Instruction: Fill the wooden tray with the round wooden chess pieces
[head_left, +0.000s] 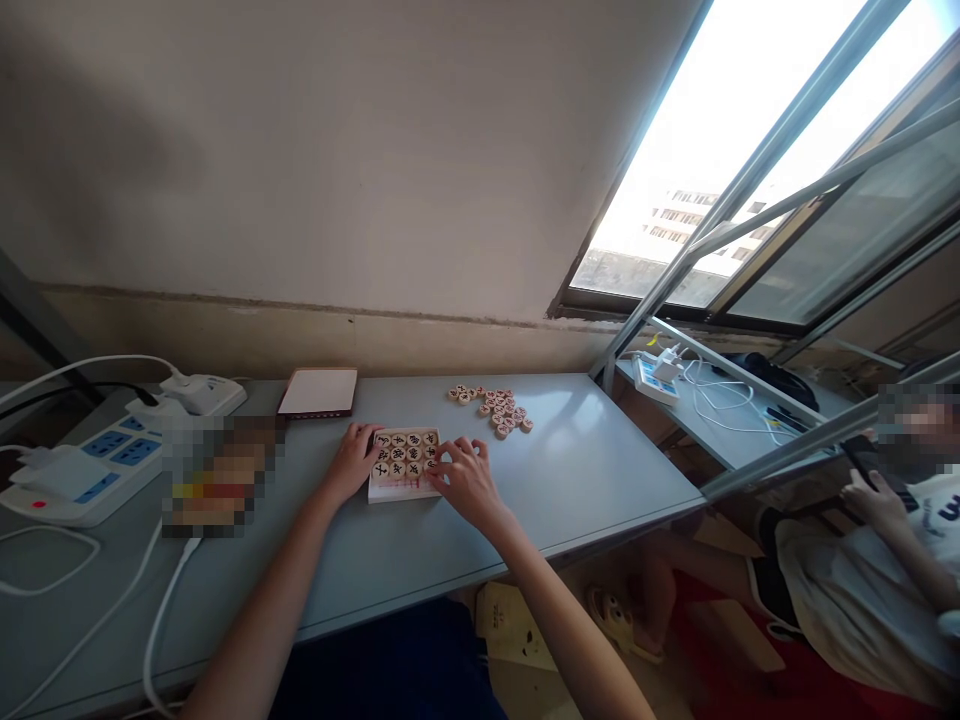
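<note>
A small shallow box lies on the grey table, filled with round wooden chess pieces set in rows. My left hand rests against the box's left edge, fingers curled on its side. My right hand is at the box's right edge, fingertips pinched on a piece there. A loose pile of the same wooden pieces lies farther back on the table, to the right.
The box's lid lies at the back left by the wall. A white and blue power strip with plugs and cables sits at far left. Another person sits at right beside a second table with chargers.
</note>
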